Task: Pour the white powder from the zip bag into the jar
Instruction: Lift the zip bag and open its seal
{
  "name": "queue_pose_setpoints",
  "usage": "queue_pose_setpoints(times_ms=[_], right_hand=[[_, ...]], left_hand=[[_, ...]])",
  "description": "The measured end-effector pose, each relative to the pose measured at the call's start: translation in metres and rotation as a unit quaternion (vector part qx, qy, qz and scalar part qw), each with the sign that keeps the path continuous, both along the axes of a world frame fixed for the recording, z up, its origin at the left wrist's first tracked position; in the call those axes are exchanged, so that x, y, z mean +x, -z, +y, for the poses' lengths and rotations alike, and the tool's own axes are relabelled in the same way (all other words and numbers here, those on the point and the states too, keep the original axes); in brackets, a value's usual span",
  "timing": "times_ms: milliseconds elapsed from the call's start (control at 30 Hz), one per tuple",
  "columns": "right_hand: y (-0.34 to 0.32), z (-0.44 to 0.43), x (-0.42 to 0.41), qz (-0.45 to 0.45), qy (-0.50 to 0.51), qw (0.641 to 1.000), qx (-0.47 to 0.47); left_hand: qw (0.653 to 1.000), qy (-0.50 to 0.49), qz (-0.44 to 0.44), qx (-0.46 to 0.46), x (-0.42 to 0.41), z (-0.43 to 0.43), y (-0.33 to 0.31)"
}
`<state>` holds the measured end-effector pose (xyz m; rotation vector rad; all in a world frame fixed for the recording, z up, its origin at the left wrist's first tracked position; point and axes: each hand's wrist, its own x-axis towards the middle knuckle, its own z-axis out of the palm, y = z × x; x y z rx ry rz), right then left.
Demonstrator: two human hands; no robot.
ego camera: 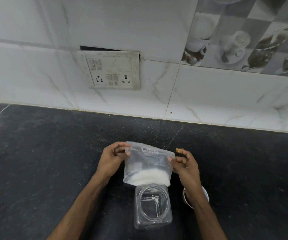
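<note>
A clear zip bag (147, 163) stands upright just behind the jar, with white powder (150, 176) settled in its bottom. My left hand (113, 158) pinches the bag's top left corner. My right hand (185, 166) pinches the top right corner. The clear square jar (152, 205) stands open on the dark counter in front of the bag; only faint white traces show on its floor.
A white lid (206, 194) lies on the black speckled counter (53, 170), partly hidden under my right wrist. A small brown object (179, 150) sits behind my right hand. The tiled wall with a switch and socket plate (112, 70) rises at the back.
</note>
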<state>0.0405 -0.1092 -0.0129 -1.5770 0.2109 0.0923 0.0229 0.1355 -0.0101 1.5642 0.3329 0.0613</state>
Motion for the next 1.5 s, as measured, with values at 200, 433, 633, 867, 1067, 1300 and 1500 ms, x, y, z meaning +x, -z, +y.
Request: queue_pose_setpoints(times_ms=[200,433,633,867,1067,1300,1500], right_hand=[[-0.009,-0.005,0.007,0.087,-0.011,0.991,0.099],[-0.031,-0.009,-0.003,-0.013,-0.017,0.998,0.062],[-0.095,-0.005,-0.004,-0.276,-0.015,0.934,-0.228],[-0.144,0.040,0.021,-0.312,-0.219,0.887,-0.262],[-0.149,0.053,0.020,-0.328,-0.158,0.907,-0.211],[-0.145,0.042,0.027,-0.303,-0.159,0.907,-0.246],[-0.129,0.003,0.028,-0.259,-0.124,0.927,-0.240]], left_hand=[[0.997,-0.018,-0.073,-0.009,0.002,-0.008,-0.021],[0.989,-0.074,-0.128,-0.001,0.012,-0.015,-0.056],[0.986,-0.034,-0.154,0.052,0.011,-0.026,-0.077],[0.963,-0.001,-0.230,0.140,0.006,-0.036,-0.112],[0.950,-0.037,-0.258,0.169,0.003,-0.026,-0.141],[0.942,-0.078,-0.294,0.141,0.000,-0.011,-0.159],[0.945,-0.090,-0.289,0.124,-0.006,0.011,-0.159]])
